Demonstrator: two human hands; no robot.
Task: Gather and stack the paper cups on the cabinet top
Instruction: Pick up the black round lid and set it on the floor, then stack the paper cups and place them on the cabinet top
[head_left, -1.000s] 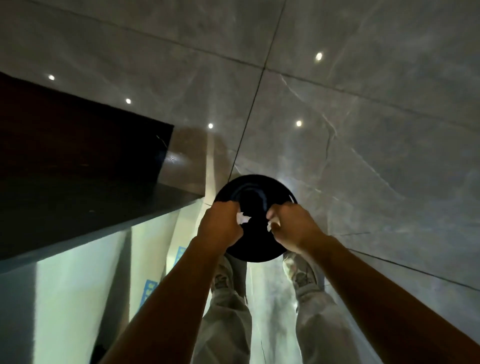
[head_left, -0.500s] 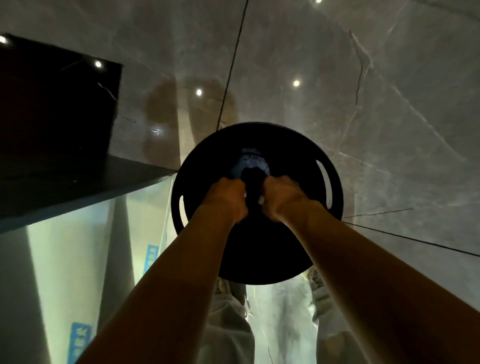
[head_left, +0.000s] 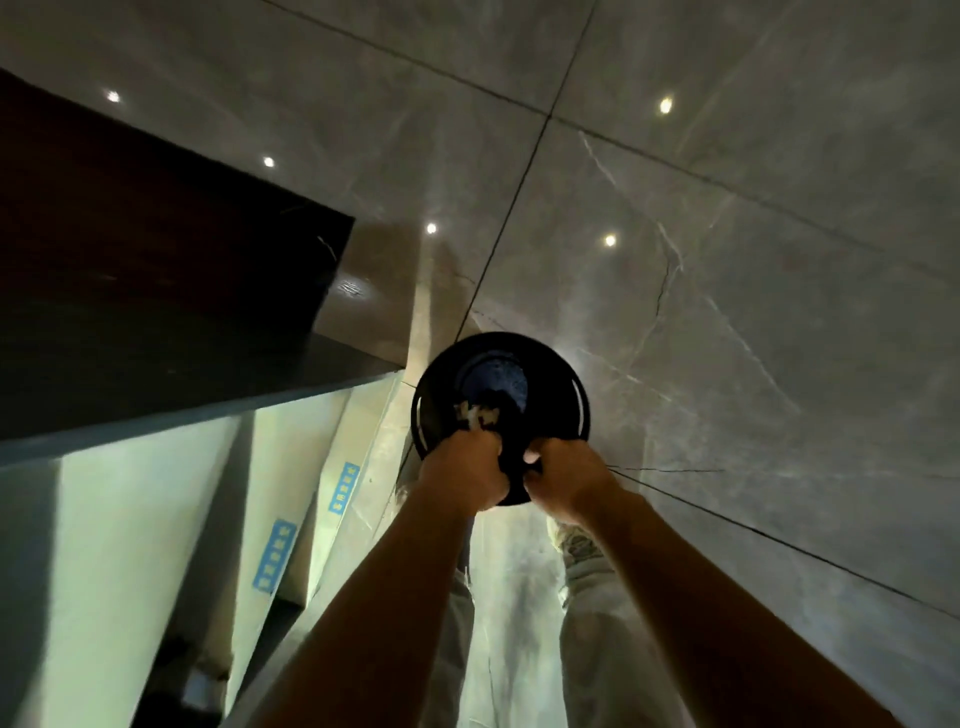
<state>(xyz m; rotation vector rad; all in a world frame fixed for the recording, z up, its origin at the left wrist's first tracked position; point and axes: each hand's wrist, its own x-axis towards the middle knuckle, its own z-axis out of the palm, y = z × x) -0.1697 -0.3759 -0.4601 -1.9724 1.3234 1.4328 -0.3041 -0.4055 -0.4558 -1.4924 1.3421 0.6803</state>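
Note:
No paper cup shows in the head view. My left hand (head_left: 462, 467) and my right hand (head_left: 563, 478) are held close together over a round black bin (head_left: 556, 366) on the floor. My left hand is shut on a small crumpled white piece (head_left: 475, 414) that sticks out above its fingers, over the bin's opening. The right hand is a closed fist with one fingertip showing and nothing visible in it. The dark cabinet top (head_left: 156, 364) lies to the left, apart from both hands.
The cabinet's pale front (head_left: 130, 519) carries blue labels (head_left: 274, 556) and drops to the floor at the left. Grey marble floor tiles (head_left: 727, 260) spread to the right and beyond the bin. My legs and shoes (head_left: 574, 543) stand just behind the bin.
The view dipped close to the bin, then pulled back. My hands have drawn together over it. The white piece seen in my right hand a second ago no longer shows.

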